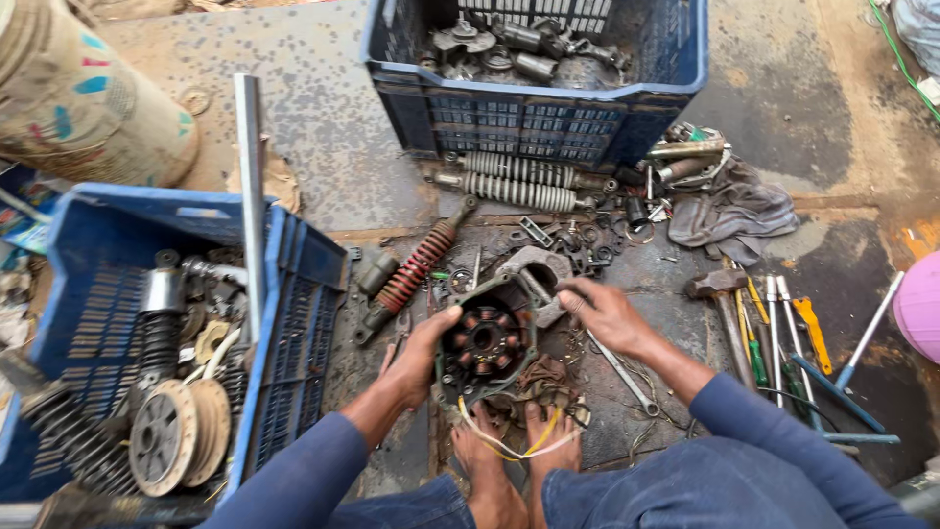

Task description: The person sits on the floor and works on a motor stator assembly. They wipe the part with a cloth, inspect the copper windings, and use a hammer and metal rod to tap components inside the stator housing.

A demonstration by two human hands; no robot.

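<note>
A round stator housing (487, 340), with dark coils ringed inside, is held upright on the floor just beyond two bare feet (514, 460). Its left rim is gripped by the left hand (421, 355); its upper right edge is grasped by the right hand (602, 312). Farther off, a red shock absorber (416, 266) and a blue crate (539, 83) are seen.

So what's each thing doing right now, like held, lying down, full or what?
Left hand: grip on the round engine cover's left edge.
Right hand: gripping the cover's upper right edge.
Engine cover with copper coils: held tilted up between both hands.
Red shock spring: lying loose on the floor.
Hammer: lying on the floor, untouched.
Far blue crate: holds metal parts.
</note>
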